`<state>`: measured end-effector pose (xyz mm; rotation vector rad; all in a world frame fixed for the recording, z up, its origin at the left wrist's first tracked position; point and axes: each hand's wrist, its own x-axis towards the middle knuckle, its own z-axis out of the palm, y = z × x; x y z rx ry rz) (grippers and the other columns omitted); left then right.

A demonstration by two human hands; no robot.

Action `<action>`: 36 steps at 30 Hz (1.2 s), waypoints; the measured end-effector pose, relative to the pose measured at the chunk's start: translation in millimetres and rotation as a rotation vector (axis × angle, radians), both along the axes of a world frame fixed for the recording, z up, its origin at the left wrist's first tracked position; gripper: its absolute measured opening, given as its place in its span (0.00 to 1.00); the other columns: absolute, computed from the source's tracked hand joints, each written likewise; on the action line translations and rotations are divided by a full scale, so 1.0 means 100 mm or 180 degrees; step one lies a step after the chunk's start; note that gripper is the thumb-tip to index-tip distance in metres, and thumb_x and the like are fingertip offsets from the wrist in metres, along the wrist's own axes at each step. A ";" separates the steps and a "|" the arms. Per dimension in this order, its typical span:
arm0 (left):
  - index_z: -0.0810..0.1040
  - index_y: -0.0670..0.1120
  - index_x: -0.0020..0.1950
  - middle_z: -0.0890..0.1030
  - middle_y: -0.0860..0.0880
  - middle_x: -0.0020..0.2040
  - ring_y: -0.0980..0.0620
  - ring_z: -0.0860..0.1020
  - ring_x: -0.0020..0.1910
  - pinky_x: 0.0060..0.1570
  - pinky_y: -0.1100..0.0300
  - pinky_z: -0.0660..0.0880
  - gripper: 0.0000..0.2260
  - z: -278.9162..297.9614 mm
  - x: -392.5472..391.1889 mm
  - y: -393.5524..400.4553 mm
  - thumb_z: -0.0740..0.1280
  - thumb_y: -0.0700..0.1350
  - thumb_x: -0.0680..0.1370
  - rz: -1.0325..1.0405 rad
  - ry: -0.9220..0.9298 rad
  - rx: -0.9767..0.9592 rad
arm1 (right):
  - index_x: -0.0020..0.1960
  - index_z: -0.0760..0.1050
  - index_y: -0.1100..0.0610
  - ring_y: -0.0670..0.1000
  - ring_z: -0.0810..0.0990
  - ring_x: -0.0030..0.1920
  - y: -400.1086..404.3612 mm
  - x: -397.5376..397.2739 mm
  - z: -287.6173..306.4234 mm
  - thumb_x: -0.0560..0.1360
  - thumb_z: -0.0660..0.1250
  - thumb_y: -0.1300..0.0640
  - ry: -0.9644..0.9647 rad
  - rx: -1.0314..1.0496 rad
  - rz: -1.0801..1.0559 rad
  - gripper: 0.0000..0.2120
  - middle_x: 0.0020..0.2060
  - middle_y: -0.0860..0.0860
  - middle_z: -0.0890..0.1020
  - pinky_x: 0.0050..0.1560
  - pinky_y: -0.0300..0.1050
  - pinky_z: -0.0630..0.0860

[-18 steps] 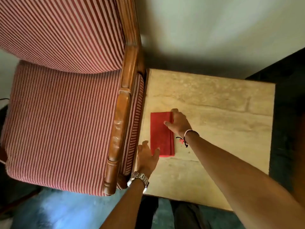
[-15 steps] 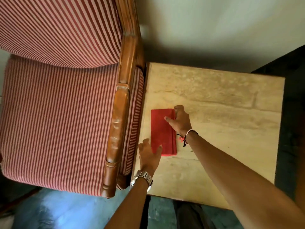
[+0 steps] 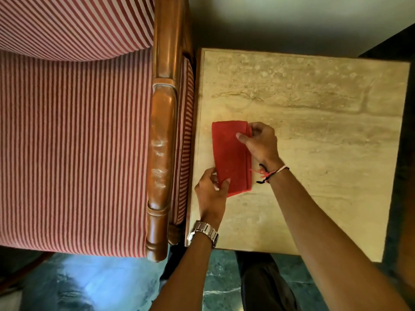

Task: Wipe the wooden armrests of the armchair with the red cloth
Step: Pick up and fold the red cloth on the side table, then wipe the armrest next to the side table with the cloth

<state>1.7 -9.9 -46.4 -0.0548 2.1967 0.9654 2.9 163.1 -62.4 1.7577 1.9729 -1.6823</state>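
Observation:
A folded red cloth (image 3: 231, 156) lies on a beige stone side table (image 3: 314, 122), near its left edge. My left hand (image 3: 211, 194) pinches the cloth's near left corner between thumb and fingers. My right hand (image 3: 260, 142) pinches the far right corner. Left of the table stands the armchair with red-striped upholstery (image 3: 74, 142). Its polished wooden armrest (image 3: 161, 149) runs front to back beside the table and carries pale smudges along its top. The chair's other armrest is out of view.
The table's left edge sits tight against the armchair's side. A pale wall (image 3: 280, 21) rises behind the table. Dark furniture (image 3: 406, 153) borders the table's right side. Green-grey stone floor (image 3: 220, 279) and my dark trouser legs (image 3: 267, 286) show below the table.
My left hand moved from open beside the cloth to pinching its near corner. My right hand now pinches the far corner, and the cloth's edges are lifting. The view shifted closer.

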 end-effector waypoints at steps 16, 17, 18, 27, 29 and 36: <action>0.84 0.45 0.60 0.88 0.52 0.48 0.55 0.86 0.48 0.50 0.59 0.83 0.20 1.64 -0.59 -1.11 0.80 0.44 0.68 0.0309 0.0459 0.0654 | 0.55 0.80 0.60 0.53 0.87 0.48 -0.62 -0.43 1.78 0.71 0.79 0.65 0.1265 -0.0239 0.0132 0.15 0.51 0.58 0.87 0.43 0.44 0.85; 0.84 0.45 0.59 0.88 0.51 0.48 0.54 0.86 0.47 0.50 0.58 0.83 0.20 1.65 -0.67 -1.21 0.79 0.43 0.69 0.0298 0.0537 0.0591 | 0.54 0.80 0.60 0.54 0.87 0.47 -0.70 -0.52 1.78 0.70 0.80 0.64 0.1238 -0.0217 0.0193 0.15 0.50 0.58 0.87 0.43 0.46 0.85; 0.84 0.46 0.59 0.87 0.51 0.47 0.54 0.86 0.47 0.50 0.57 0.83 0.19 1.64 -0.74 -1.28 0.79 0.43 0.69 0.0277 0.0579 0.0527 | 0.53 0.80 0.59 0.55 0.87 0.46 -0.76 -0.59 1.75 0.70 0.80 0.64 0.1195 -0.0175 0.0233 0.15 0.48 0.58 0.87 0.43 0.46 0.84; 0.82 0.45 0.60 0.86 0.50 0.48 0.56 0.83 0.45 0.50 0.55 0.83 0.18 1.21 -0.93 -1.43 0.77 0.47 0.72 -0.0005 0.0687 0.0228 | 0.62 0.77 0.59 0.52 0.82 0.55 -1.19 -0.81 1.47 0.70 0.80 0.56 0.0246 0.0892 0.0386 0.23 0.54 0.53 0.83 0.57 0.55 0.82; 0.80 0.46 0.64 0.85 0.49 0.53 0.60 0.82 0.47 0.46 0.61 0.83 0.19 1.14 -0.96 -1.50 0.73 0.51 0.75 -0.0107 0.0857 0.0324 | 0.69 0.74 0.56 0.54 0.77 0.66 -1.35 -0.80 1.51 0.74 0.76 0.51 0.0063 0.1695 0.0493 0.27 0.65 0.54 0.78 0.63 0.56 0.79; 0.65 0.40 0.78 0.66 0.37 0.78 0.43 0.64 0.79 0.77 0.53 0.61 0.22 0.50 -1.56 -1.65 0.57 0.48 0.85 -0.1470 0.2180 -0.0084 | 0.82 0.57 0.62 0.57 0.54 0.84 -2.23 -0.84 1.31 0.86 0.55 0.49 -0.0082 0.2464 0.1654 0.28 0.83 0.60 0.58 0.84 0.58 0.56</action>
